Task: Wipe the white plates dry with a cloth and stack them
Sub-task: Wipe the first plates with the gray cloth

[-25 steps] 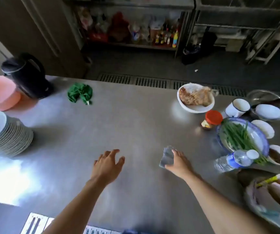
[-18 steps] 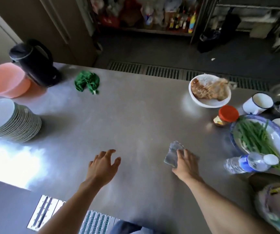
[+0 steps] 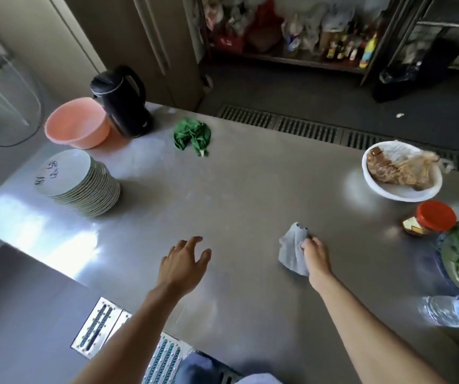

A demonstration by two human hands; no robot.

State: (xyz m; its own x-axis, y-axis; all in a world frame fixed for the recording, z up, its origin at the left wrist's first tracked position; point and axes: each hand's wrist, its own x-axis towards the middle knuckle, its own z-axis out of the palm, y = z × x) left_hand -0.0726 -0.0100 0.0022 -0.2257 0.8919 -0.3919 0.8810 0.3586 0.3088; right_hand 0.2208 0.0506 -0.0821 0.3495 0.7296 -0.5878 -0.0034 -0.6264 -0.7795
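Spanning most of the frame, a steel bench (image 3: 250, 195) carries everything in reach. In the middle left of the frame stands 1 tall stack of white plates (image 3: 90, 195), the top plate marked with dark handwriting. Behind the stack, toward the upper left, sits a pink basin (image 3: 77, 123), and just beside it on the right a black kettle (image 3: 123, 103) stands upright. At the right of the frame a white bowl (image 3: 399, 191) holds brownish food, and lower down, cut by the right edge, a blue-patterned dish (image 3: 441, 242) holds green stalks. The left grip (image 3: 182, 264) reaches out at lower centre, palm down, fingers spread and relaxed, holding nothing; whether it touches the steel cannot be told. The right grip (image 3: 315, 256), well apart from the plates, has its fingers curled round a grey cloth (image 3: 292, 250), which bunches up and hangs to the left of the knuckles. A crumpled green cloth (image 3: 192, 135) lies at upper centre, near the kettle. A jar with a red lid (image 3: 433, 217) sits between bowl and dish, and a clear water bottle (image 3: 449, 311) lies on its side at lower right.
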